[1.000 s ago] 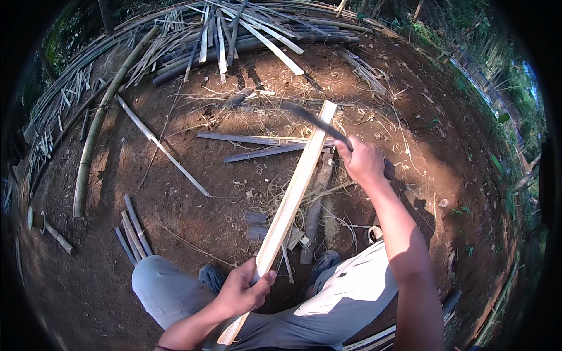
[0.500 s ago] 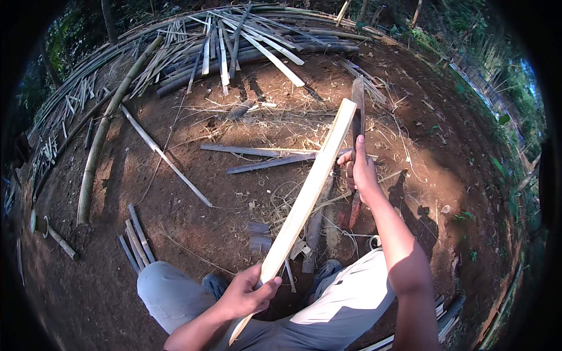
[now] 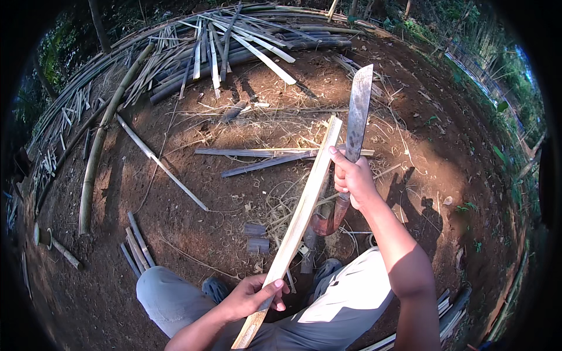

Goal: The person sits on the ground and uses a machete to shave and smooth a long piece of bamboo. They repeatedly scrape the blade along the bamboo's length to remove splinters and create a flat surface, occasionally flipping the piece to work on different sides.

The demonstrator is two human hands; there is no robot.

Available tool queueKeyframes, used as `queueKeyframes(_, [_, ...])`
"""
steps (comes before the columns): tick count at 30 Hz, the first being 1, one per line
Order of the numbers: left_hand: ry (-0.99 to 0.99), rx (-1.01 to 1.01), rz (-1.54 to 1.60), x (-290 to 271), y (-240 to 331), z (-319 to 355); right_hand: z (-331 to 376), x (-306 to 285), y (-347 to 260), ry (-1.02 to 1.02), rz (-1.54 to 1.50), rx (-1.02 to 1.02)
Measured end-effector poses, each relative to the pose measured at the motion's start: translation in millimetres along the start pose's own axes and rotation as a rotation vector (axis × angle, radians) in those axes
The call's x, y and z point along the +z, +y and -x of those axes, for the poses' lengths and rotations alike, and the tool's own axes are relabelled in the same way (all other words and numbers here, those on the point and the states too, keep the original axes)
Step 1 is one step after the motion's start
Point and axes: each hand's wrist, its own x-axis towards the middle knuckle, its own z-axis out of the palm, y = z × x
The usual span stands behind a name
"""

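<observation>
A long pale split bamboo strip [image 3: 301,216] slants up from my lap, its far end leaning toward the right. Near its lower end my left hand [image 3: 256,297] grips it, thumb lying across the top. My right hand [image 3: 353,178] is closed on a machete [image 3: 359,111]. The dark, worn blade points away from me with its broad side showing, just right of the strip's far end. Below my fist the curved reddish-brown handle [image 3: 329,224] sticks out. My right thumb reaches toward the strip; whether it touches I cannot tell.
A large pile of bamboo strips and poles [image 3: 234,47] lies at the back. Two dark strips [image 3: 266,162] rest on the dirt amid shavings. A long bamboo pole [image 3: 96,158] lies at left, cut pieces [image 3: 137,245] beside my left knee, more strips [image 3: 448,316] at lower right.
The machete has turned from nearly edge-on to showing its broad side, and its handle has swung left. The strip has slid down toward me through my left hand, showing more below it.
</observation>
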Motion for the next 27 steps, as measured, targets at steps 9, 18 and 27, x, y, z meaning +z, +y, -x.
queueKeyframes(9, [0.02,-0.117,0.22,-4,11,-5,15,31,10,-0.085,0.111,0.048])
queueKeyframes(18, [0.244,0.015,0.095,-9,7,1,50,58,28,-0.349,1.436,-0.792])
queueKeyframes(27, [0.446,0.257,-0.226,0,-11,-5,17,46,40,-0.216,1.393,-0.771])
